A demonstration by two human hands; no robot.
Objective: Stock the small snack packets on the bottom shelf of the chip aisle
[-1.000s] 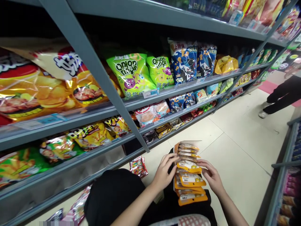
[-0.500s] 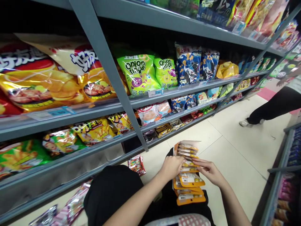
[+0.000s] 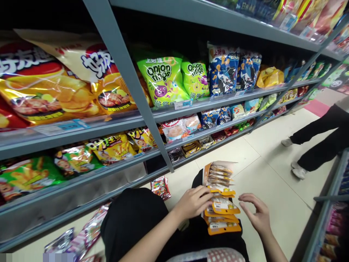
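A row of small orange-and-white snack packets (image 3: 225, 206) leans in overlapping layers in an open cardboard box (image 3: 206, 174) on my lap. My left hand (image 3: 194, 201) is at the left side of the row, its fingers bent over the edges of the middle packets. To the right of the packets, a small gap away, my right hand (image 3: 256, 214) holds nothing, with thumb and fingers apart. The packets at the far end stand closely stacked, while the nearer ones lie flatter with their orange edges showing.
A grey shelf rack (image 3: 147, 105) with bags of chips and onion rings (image 3: 163, 82) runs along the left. Loose snack bags (image 3: 160, 187) lie on the floor beside my knee. Another person's legs (image 3: 317, 140) are in the aisle, and a second rack (image 3: 331, 196) stands at right.
My right hand has moved off the packets to the right and opened. My left hand has shifted slightly toward me along the row. The other person has stepped nearer.
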